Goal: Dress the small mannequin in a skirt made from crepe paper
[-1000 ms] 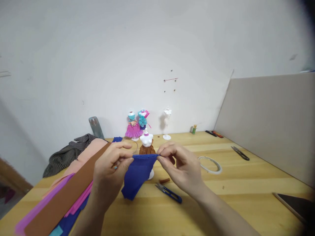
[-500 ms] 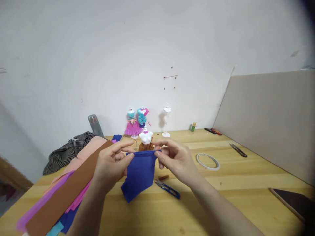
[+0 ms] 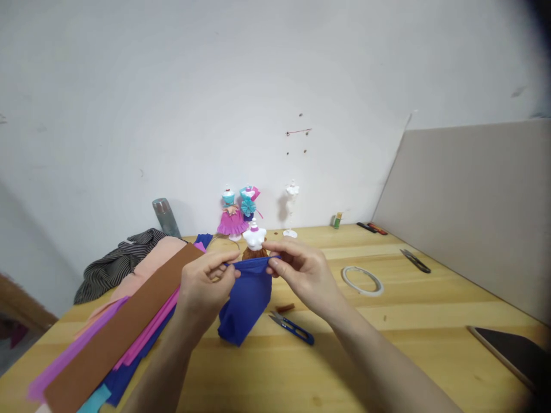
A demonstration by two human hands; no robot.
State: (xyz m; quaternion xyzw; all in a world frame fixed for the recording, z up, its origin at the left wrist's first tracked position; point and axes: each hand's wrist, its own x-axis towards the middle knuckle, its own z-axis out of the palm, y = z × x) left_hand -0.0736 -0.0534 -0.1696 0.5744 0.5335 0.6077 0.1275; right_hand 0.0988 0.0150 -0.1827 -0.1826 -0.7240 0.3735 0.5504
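Left hand (image 3: 206, 287): fingertips pinched on the left end of the folded top edge of the blue cloth (image 3: 247, 301). Right hand (image 3: 303, 275): thumb and fingers pinched on the right end of the same edge. Cloth location: between the 2 hands, in front of the person, above the table (image 3: 241, 378). Its edge spans the 2 pinches, slightly higher at the right; the remainder hangs below, creased, narrowing to a lower corner. Cannot tell whether that corner touches the wood.

Directly behind the cloth: 1 white form (image 3: 255, 238) in a brown skirt (image 3: 253, 253), lower part hidden. At the wall (image 3: 215, 97), 3 more upright: a pink-skirted form (image 3: 231, 215), a form with a turquoise flower (image 3: 248, 206), and a plain form (image 3: 291, 209) to their right.

Below the right hand: blue snips (image 3: 295, 330), lying just beside a brown scrap (image 3: 284, 308). Farther right: white ring (image 3: 363, 281), dark snips (image 3: 415, 261), and a dark slab (image 3: 512, 350) near the right edge of view.

Left side: brown strip (image 3: 116, 327) lying across pink, purple and blue pieces; striped cloth (image 3: 114, 267) behind; bottle (image 3: 166, 218) upright near the wall.
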